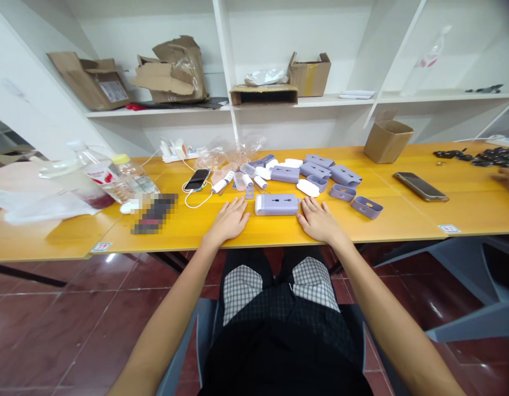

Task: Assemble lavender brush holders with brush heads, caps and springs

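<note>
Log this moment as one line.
left hand: palm down on table | right hand: palm down on table | between them: purple case | beyond: purple and white parts

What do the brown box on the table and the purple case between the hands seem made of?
Brown box: dull cardboard, apparently, from its raised flap and tan sides. Purple case: probably moulded plastic, matte, given its smooth faces and small perforations.

black top (283, 357), dark checked bottoms (271, 308)

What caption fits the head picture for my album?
Left hand and right hand rest on a table, a purple case between them.
</note>
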A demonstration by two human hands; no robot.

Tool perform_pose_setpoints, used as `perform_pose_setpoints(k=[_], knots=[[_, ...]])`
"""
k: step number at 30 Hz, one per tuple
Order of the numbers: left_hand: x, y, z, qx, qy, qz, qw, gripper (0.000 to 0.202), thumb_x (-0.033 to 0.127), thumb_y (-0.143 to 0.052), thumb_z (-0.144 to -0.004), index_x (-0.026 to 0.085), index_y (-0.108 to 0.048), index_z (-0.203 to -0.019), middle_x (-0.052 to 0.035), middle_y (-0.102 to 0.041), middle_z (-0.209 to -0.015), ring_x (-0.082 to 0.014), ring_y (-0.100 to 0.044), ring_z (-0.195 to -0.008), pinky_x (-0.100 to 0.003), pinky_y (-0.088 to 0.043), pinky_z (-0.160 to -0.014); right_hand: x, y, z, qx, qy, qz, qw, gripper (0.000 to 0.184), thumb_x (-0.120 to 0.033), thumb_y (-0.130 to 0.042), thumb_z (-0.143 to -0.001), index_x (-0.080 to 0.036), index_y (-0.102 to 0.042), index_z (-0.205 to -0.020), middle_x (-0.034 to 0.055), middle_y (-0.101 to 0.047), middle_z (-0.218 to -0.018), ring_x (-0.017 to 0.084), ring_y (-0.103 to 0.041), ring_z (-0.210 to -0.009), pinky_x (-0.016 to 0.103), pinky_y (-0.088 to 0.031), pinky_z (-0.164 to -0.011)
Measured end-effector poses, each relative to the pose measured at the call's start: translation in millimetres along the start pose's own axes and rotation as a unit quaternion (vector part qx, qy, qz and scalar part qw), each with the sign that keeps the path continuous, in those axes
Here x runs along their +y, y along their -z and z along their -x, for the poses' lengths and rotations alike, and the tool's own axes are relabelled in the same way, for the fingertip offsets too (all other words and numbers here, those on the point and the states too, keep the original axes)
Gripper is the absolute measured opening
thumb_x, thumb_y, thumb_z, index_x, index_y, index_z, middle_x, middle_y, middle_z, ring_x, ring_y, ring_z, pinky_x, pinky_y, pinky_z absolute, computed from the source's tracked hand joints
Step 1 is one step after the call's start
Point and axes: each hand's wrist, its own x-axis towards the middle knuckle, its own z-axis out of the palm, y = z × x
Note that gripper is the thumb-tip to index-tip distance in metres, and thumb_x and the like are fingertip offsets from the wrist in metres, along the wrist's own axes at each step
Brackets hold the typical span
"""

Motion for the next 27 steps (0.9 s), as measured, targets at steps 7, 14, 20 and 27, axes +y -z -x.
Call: perform_pose_setpoints(k=[7,14,20,27], knots=[[2,1.2,0,-0.010,0.007,-0.008,1.000,0.064,0.042,-0.033,-0.109,0.012,-0.043,-0.165,-0.0156,-0.033,-0.176,-0.0342,-0.027,-0.166,-0.056,-0.020,-0.136,-2,3,1,-0.009,-0.003,0.002,1.000,0.073,-0.047,-0.023,-0.110,-0.004,-0.036,-0.167,0.0206,-0.027,-0.178,0.036,-0.022,-0.168,0.064,-0.020,-0.134],[2,1.5,1,-0.002,0.004,0.000,1.000,0.063,0.043,-0.034,-0.109,0.015,-0.043,-0.165,-0.0152,-0.034,-0.176,-0.0341,-0.028,-0.166,-0.056,-0.021,-0.136,-2,4,1,-0.012,-0.002,0.003,1.000,0.073,-0.048,-0.022,-0.110,-0.004,-0.036,-0.167,0.0201,-0.027,-0.178,0.036,-0.022,-0.168,0.064,-0.020,-0.134],[9,9.9,4,-0.022,0.000,-0.014,1.000,0.065,0.042,-0.031,-0.110,0.025,-0.029,-0.172,-0.0074,-0.020,-0.181,-0.0350,-0.027,-0.166,-0.060,-0.022,-0.134,-3,6,1,-0.023,-0.007,0.012,1.000,0.074,-0.047,-0.021,-0.111,-0.003,-0.034,-0.168,0.0192,-0.024,-0.179,0.035,-0.020,-0.168,0.062,-0.019,-0.134],[14,14.2,0,-0.060,0.012,-0.069,0.996,0.064,0.041,-0.025,-0.110,0.026,-0.032,-0.171,-0.0042,-0.018,-0.182,-0.0375,-0.027,-0.166,-0.060,-0.025,-0.130,-5,8,1,-0.032,-0.013,0.016,0.999,0.074,-0.046,-0.021,-0.111,-0.001,-0.032,-0.169,0.0185,-0.022,-0.180,0.034,-0.017,-0.169,0.062,-0.018,-0.135]])
